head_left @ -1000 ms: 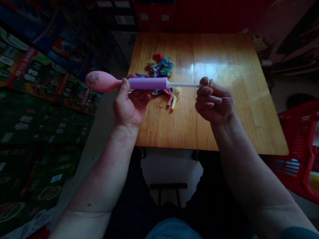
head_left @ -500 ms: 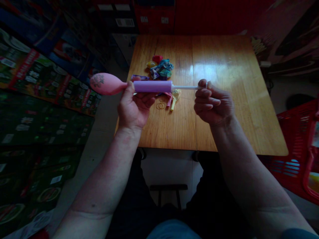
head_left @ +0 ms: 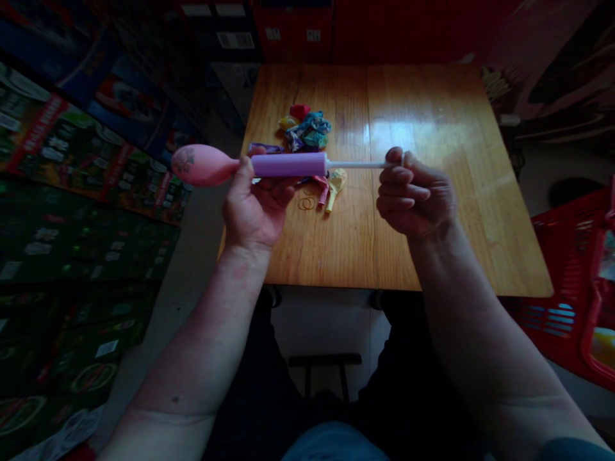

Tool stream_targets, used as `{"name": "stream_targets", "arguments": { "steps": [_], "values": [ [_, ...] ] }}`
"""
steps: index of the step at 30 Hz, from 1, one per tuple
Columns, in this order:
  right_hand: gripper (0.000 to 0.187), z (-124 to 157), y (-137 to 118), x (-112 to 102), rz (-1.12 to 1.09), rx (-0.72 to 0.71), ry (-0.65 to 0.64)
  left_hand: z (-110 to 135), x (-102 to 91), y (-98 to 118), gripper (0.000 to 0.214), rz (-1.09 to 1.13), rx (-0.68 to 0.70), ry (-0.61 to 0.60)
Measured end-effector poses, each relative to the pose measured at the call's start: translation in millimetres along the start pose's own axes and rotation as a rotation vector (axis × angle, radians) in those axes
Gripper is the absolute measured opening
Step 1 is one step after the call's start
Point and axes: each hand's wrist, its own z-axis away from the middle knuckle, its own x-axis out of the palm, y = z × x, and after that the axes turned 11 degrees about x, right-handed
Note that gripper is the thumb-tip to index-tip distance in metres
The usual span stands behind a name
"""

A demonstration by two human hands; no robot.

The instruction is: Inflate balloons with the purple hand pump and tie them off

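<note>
My left hand point(head_left: 257, 208) is closed around the nozzle end of a purple balloon pump point(head_left: 291, 164), its thumb pressing at the neck of a pink balloon point(head_left: 204, 165). The partly filled balloon has a dark printed pattern and points left. My right hand point(head_left: 416, 198) grips the handle end of the pump's white rod point(head_left: 355, 164), which is drawn out to the right. The pump is level, held above the table. Beyond it lies a pile of limp coloured balloons point(head_left: 307, 131); nearer are a yellow balloon point(head_left: 336, 189), a pink one point(head_left: 321, 189) and thin rubber bands point(head_left: 306, 203).
The wooden table point(head_left: 456, 256) spans the space ahead of me. A red plastic basket point(head_left: 567, 275) stands at its right. Stacked green cartons point(head_left: 81, 256) line the left side. Under the table edge is a dark stool or bar point(head_left: 325, 361).
My right hand has moved slightly right, so a bit more of the white rod shows. My left hand still holds the pump and balloon neck; the whole view has shifted slightly.
</note>
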Motion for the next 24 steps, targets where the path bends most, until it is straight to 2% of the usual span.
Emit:
{"name": "stream_targets", "arguments": {
  "steps": [2,4,7,10,16,20,24],
  "values": [
    [0.043,0,2,3,0.018,0.001,0.076,5,2.1,-2,0.053,0.039,0.002,-0.021],
    [0.037,-7,11,6,0.009,0.014,0.076,13,6.8,-8,0.055,0.073,-0.032,-0.046],
    [0.024,-18,26,5,-0.017,0.037,-0.094,18,12.4,-16,0.057,0.069,-0.075,-0.06],
    [0.022,-18,24,0,-0.006,0.067,-0.218,12,10.3,-14,0.058,0.052,-0.074,-0.051],
    [0.038,4,-3,-9,0.011,0.039,-0.068,-3,-1.0,0,0.045,0.078,0.028,-0.028],
    [0.025,-4,12,-5,-0.05,0.027,-0.154,7,10.7,-11,0.048,0.056,-0.055,-0.04],
    [0.024,-13,21,-2,-0.034,0.022,-0.085,11,19.4,-20,0.051,0.036,-0.108,-0.045]
  ]
}}
